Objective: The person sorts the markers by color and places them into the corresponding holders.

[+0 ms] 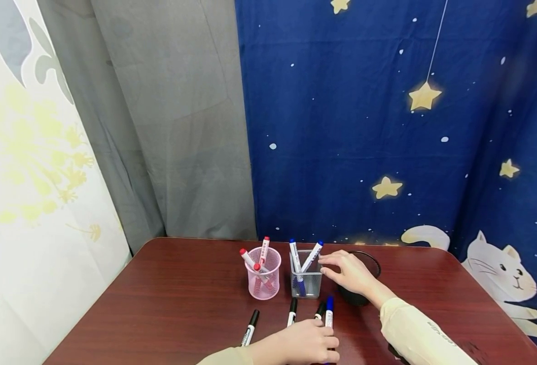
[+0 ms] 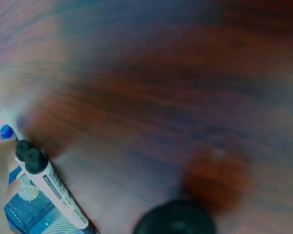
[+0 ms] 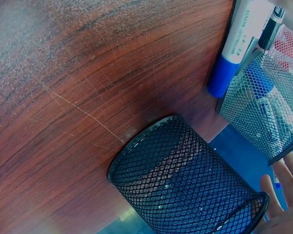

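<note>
My left hand [image 1: 308,343] is low over the front of the table, its fingers curled round a blue-capped marker [image 1: 329,310]. In the right wrist view the blue cap [image 3: 222,78] of that marker points toward the mesh holders. Black-capped markers [image 2: 57,195] lie beside the left hand. My right hand [image 1: 351,272] reaches over the black round mesh cup [image 3: 185,180], with relaxed fingers right at the rim of the silver square mesh holder [image 1: 312,284]. Blue-capped markers [image 1: 295,256] stand in the silver holder. The right hand partly hides the black cup.
A pink round mesh cup [image 1: 272,285] with red-capped markers [image 1: 264,251] stands left of the silver holder. Another black-capped marker [image 1: 250,327] lies on the brown table [image 1: 172,299]. Grey [image 1: 190,126] and blue starry curtains [image 1: 323,126] hang behind the table's back edge.
</note>
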Tool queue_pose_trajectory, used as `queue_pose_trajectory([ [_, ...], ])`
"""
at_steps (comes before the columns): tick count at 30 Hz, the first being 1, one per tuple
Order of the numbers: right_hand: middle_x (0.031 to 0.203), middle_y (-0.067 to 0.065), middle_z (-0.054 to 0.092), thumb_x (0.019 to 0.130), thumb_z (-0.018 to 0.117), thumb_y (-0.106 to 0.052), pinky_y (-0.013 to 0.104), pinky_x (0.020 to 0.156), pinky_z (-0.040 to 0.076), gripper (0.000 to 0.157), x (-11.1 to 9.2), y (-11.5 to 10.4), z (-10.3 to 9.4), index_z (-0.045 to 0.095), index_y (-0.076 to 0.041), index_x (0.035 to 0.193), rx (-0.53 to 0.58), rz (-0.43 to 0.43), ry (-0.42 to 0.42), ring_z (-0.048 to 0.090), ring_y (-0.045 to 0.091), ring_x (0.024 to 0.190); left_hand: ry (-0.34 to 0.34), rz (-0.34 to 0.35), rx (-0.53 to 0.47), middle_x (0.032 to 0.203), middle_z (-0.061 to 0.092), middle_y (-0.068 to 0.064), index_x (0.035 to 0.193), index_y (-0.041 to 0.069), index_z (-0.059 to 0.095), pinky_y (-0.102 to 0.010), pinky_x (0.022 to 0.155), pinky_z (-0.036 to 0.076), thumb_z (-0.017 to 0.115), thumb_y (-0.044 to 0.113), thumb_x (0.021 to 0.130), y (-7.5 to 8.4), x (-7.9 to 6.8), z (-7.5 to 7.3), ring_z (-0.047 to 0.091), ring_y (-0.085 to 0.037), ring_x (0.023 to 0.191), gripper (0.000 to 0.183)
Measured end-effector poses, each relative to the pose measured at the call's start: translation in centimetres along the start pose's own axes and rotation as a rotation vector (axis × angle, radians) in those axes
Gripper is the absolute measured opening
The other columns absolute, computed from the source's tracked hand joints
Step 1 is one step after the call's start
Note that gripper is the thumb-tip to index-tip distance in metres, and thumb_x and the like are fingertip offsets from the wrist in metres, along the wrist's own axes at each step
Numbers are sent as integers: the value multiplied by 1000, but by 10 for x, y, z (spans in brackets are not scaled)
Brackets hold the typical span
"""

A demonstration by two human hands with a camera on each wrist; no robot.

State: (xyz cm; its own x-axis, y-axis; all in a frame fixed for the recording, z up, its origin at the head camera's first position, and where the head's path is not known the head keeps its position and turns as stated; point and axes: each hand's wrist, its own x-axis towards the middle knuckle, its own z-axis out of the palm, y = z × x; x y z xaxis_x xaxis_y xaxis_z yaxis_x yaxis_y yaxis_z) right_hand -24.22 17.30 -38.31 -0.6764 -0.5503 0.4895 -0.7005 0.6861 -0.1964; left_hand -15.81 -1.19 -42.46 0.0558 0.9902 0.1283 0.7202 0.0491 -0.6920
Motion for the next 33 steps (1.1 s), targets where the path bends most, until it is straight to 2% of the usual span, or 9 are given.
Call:
queue_pose_trajectory([
  [4,108,3,61,83,61,-25,42,82,40,25,0,0,0,66,-12,104,-2,5,2,52,20,99,47,28,-13,86,50,17,88,35,56,-16,70,36,36,29,91,-1,-4,-4,46,-1,84,21],
  [9,109,3,60,84,60,-26,41,83,39,26,0,0,-1,66,-12,105,-8,12,-9,51,20,101,74,48,-83,92,51,15,100,33,58,-15,74,35,37,25,92,-4,-9,-11,46,-2,90,23],
  [14,110,2,60,84,60,-27,40,83,39,26,-1,0,-1,66,-13,105,-7,19,-18,51,19,101,105,21,-185,100,54,14,108,28,57,-13,74,33,40,25,93,-6,-14,-22,46,-2,92,23],
  [18,110,1,60,83,60,-27,40,84,39,27,-1,1,0,66,-13,106,-4,22,-20,51,19,102,160,-27,-278,103,54,13,108,25,59,-11,80,32,41,20,92,-8,-16,-30,46,-1,95,24],
  [21,110,1,60,84,60,-27,41,84,39,27,-1,1,0,66,-13,106,-7,18,-18,51,19,102,223,-101,-461,100,56,11,105,20,61,-9,82,30,46,15,91,-10,-17,-37,47,0,94,21],
  [25,110,0,60,84,60,-28,40,84,39,26,0,1,1,66,-14,105,-16,14,-18,51,18,101,308,-208,-715,94,57,10,105,15,60,-6,78,31,56,17,87,-13,-20,-46,48,2,88,19],
  [29,110,-1,60,84,60,-27,40,84,39,26,0,1,1,66,-14,105,-20,15,-20,51,17,101,366,-281,-779,87,55,11,105,16,59,-6,74,33,59,19,84,-18,-21,-54,44,4,80,21],
  [33,109,0,60,83,60,-27,40,83,40,26,0,1,0,66,-14,104,-21,11,-15,51,18,101,399,-336,-817,86,54,10,104,15,58,-7,76,34,59,19,83,-25,-20,-63,45,5,81,21],
])
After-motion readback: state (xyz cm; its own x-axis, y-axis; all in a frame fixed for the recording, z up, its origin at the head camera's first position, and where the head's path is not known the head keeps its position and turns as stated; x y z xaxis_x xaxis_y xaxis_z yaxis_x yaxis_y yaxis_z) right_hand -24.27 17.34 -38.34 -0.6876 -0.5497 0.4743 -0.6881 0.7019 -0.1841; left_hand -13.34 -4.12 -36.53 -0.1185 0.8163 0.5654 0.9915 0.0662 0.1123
